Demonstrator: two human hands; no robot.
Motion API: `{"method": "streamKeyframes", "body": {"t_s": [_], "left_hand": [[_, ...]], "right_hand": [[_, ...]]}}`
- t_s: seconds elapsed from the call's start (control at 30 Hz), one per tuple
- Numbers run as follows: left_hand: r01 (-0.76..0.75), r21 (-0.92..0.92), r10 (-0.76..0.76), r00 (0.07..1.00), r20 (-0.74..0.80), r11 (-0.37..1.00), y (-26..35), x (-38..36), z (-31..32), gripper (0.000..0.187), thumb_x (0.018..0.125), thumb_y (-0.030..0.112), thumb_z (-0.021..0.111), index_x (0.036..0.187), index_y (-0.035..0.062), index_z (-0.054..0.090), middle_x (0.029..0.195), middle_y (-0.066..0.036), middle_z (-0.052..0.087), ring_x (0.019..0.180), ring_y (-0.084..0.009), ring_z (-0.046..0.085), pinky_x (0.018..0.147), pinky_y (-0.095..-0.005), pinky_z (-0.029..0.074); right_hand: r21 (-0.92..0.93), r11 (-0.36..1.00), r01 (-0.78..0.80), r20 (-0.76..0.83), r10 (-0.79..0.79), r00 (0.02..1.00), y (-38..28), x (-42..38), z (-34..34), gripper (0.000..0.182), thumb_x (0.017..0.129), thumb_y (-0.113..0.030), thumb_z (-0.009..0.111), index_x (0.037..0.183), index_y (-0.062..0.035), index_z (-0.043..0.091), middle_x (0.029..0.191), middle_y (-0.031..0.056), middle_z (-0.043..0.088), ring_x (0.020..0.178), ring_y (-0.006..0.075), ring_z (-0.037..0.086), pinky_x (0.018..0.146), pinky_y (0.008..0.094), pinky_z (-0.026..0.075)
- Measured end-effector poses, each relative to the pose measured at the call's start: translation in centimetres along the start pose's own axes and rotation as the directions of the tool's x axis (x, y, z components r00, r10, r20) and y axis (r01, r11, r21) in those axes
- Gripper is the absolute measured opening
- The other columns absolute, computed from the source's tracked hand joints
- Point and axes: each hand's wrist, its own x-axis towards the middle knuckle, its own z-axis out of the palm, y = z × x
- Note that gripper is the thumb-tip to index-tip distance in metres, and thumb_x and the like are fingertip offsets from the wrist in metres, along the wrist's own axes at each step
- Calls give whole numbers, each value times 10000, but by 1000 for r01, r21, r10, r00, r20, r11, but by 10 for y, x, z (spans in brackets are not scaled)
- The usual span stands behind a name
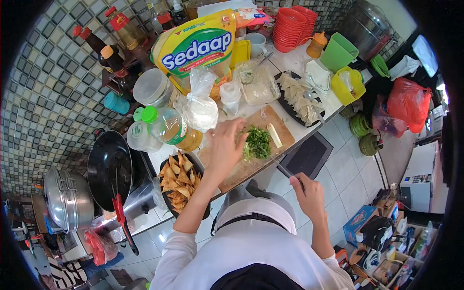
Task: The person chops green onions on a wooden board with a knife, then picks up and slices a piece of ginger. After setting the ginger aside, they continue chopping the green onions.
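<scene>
My left hand [225, 145] reaches over a wooden cutting board [285, 133] and touches a heap of chopped green herbs [257, 143]. My right hand [307, 189] grips a knife [282, 167] by its handle, just off the board's near edge, with the blade pointing at the greens. A pale stalk piece [274, 135] lies on the board to the right of the heap. A black plate of fried triangular chips [179, 182] sits to the left of the board, under my left forearm.
A black wok [109, 169] with a red-handled tool and a steel steamer pot [67, 200] stand left. Bottles, plastic bags and a big yellow Sedaap pack [200, 46] crowd the wall side. A tray of dumplings [298, 99], red bowls [290, 26] and green and yellow tubs lie farther along.
</scene>
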Motion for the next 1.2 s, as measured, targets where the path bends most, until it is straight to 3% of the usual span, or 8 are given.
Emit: {"method": "streamKeyframes", "body": {"t_s": [0.1,0.17,0.27,0.67,0.9,0.93,1.07,1.2], "left_hand": [[-120,46,114,986,119,992,15,24,12,296,795,158,658,1084,162,592,972,4,611,1006,-210,543,847,-428,317],[-457,104,423,874,241,884,22,37,29,254,774,145,658,1026,163,629,944,-1,603,1017,-206,537,871,-438,326],[-569,106,452,740,499,815,28,47,50,212,753,164,674,964,170,660,926,10,596,1015,-195,532,891,-444,330],[-713,80,584,629,513,697,24,57,75,118,731,190,679,826,132,640,840,9,624,927,-163,569,891,-447,326],[-679,-18,625,666,407,734,17,67,56,158,753,190,668,901,138,654,788,-9,630,878,-170,582,887,-418,317],[-588,-139,598,736,316,797,17,67,40,170,736,159,675,903,134,652,778,-15,637,860,-178,600,872,-400,324],[-296,-318,356,922,151,901,16,56,-39,210,746,116,682,955,109,666,812,-37,648,789,-192,626,797,-347,390],[-114,-338,131,991,28,934,-2,21,-77,239,747,67,700,985,58,676,828,-52,647,769,-167,616,742,-303,458]], "right_hand": [[-4,1000,-6,49,6,999,6,-6,11,292,909,-313,572,875,-33,646,594,152,594,537,331,589,513,401,437],[17,1000,22,59,-23,998,7,-10,17,307,910,-326,569,870,-32,645,576,155,586,533,340,588,511,406,438],[67,996,50,78,-56,995,2,-15,19,315,909,-332,571,867,-27,637,583,164,593,548,345,598,511,412,442],[142,982,121,225,-151,963,-15,-15,54,319,906,-327,574,998,-22,566,632,195,623,606,394,620,563,458,495],[174,957,231,290,-274,917,-35,0,88,250,927,-237,542,1003,1,549,625,233,592,606,425,594,561,482,463],[145,952,270,259,-299,918,-33,3,94,260,931,-251,532,1006,-2,538,593,233,582,562,424,588,515,493,460],[67,970,235,127,-242,962,-26,14,91,261,938,-261,514,994,-6,526,570,235,574,521,425,581,465,513,451],[94,987,131,85,-139,987,-25,18,69,225,925,-203,535,965,17,546,631,254,578,593,437,583,528,480,449]]}}
